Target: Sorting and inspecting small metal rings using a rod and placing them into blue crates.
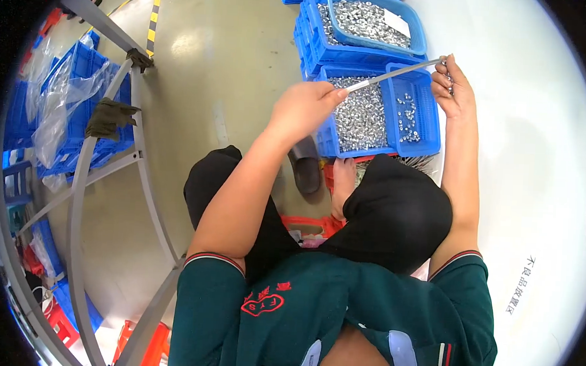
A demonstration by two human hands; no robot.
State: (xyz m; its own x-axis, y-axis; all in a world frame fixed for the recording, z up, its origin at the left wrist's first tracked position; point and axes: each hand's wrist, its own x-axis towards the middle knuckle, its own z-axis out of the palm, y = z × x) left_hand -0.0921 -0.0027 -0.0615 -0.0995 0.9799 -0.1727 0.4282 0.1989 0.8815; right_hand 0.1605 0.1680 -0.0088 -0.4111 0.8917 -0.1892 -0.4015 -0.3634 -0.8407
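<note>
A thin metal rod with a white section near its left end slants across, above the blue bins. The thumb and fingers of my left hand close on its lower left end. At the raised right end, my right hand pinches the tip between thumb and forefinger. Small shiny pieces seem to sit in the curled fingers of that hand, too small to make out. Below the rod is a blue bin full of small silvery metal parts. A smaller blue tray at its right holds a few scattered metal parts.
Behind stands a light blue basket of metal parts with a white paper on top. A white wall rises close on the right. To the left are a grey metal frame and blue crates with plastic film. A dark slipper lies on the floor.
</note>
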